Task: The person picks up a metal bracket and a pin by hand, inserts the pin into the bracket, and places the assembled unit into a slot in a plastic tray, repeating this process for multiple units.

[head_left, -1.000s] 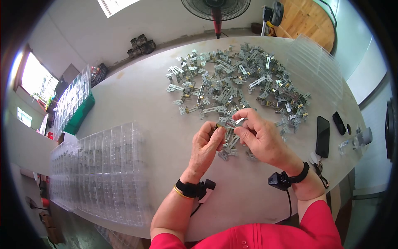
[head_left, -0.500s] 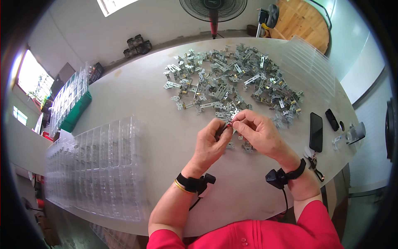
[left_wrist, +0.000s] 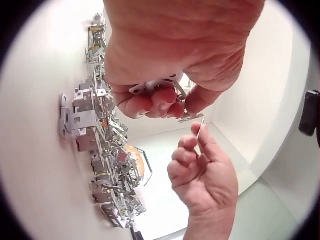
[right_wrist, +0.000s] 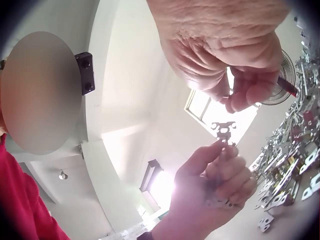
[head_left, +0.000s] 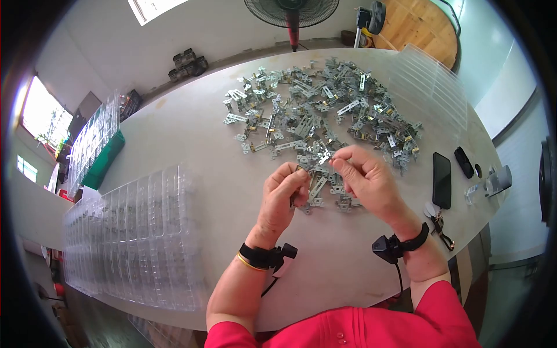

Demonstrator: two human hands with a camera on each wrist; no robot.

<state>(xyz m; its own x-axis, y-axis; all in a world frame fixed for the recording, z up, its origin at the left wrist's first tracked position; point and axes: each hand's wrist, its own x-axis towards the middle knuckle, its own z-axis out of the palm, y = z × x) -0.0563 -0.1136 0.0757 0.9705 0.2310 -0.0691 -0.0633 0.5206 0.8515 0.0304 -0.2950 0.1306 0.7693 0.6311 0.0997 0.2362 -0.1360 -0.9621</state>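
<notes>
In the head view, the left hand (head_left: 281,194) and the right hand (head_left: 366,181) are raised close together above the white oval table (head_left: 191,145). They sit at the near edge of a wide heap of small silver metal brackets (head_left: 325,104), probably so that pieces lie within easy reach. Stacked clear plastic trays (head_left: 139,238) lie to the left and a black phone (head_left: 441,180) to the right. What the fingers hold is too small to tell here.

In the left wrist view, the left hand's fingers (left_wrist: 150,102) curl around a few loose brackets (left_wrist: 165,85), seemingly kept in the palm as a stock. Below, the right hand (left_wrist: 202,175) pinches a thin metal strip (left_wrist: 200,128) upright between thumb and forefinger, its tip towards the left hand but apart from it.

In the right wrist view, the left hand (right_wrist: 210,190) holds a small notched bracket (right_wrist: 223,130) at its fingertips, presented upward to the right hand (right_wrist: 225,45), whose thumb and forefinger are pinched together.
</notes>
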